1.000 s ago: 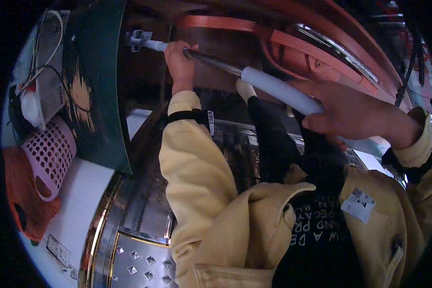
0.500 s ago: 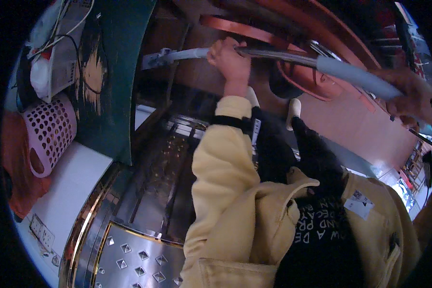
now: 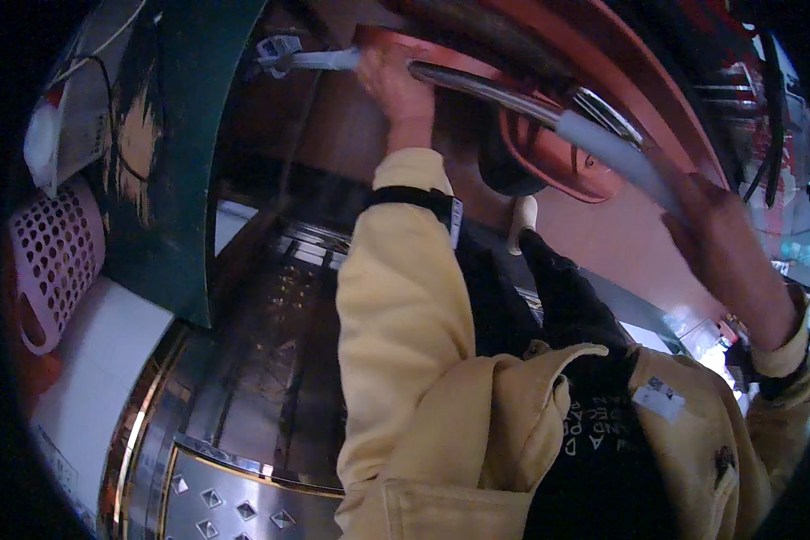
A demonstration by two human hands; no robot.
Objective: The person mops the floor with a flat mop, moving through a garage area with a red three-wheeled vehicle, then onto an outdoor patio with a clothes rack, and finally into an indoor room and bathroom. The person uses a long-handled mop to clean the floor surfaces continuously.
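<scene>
A long pole (image 3: 486, 90) with a shiny metal middle and pale grey sleeves slants across the upper part of the head view. My left hand (image 3: 400, 81) is wrapped round it near its far left part. Farther along, my right hand (image 3: 706, 216) is closed on the grey sleeve at the right, somewhat blurred. At the pole's left end is a pale plastic bracket (image 3: 279, 56); what it is part of is too dark to tell. An orange-red plastic container (image 3: 594, 184) lies beneath the pole on the brown floor.
A dark green panel (image 3: 175, 180) with a worn patch rises at the left, beside a pink perforated basket (image 3: 58, 252) on a white surface. A metal door with diamond studs (image 3: 243, 508) is at lower left. A large red curved edge (image 3: 643, 76) runs across the upper right.
My left hand and the pole have shifted left and slightly up in the view. My right hand has moved left and down, with more of its forearm showing. The view itself has shifted too.
</scene>
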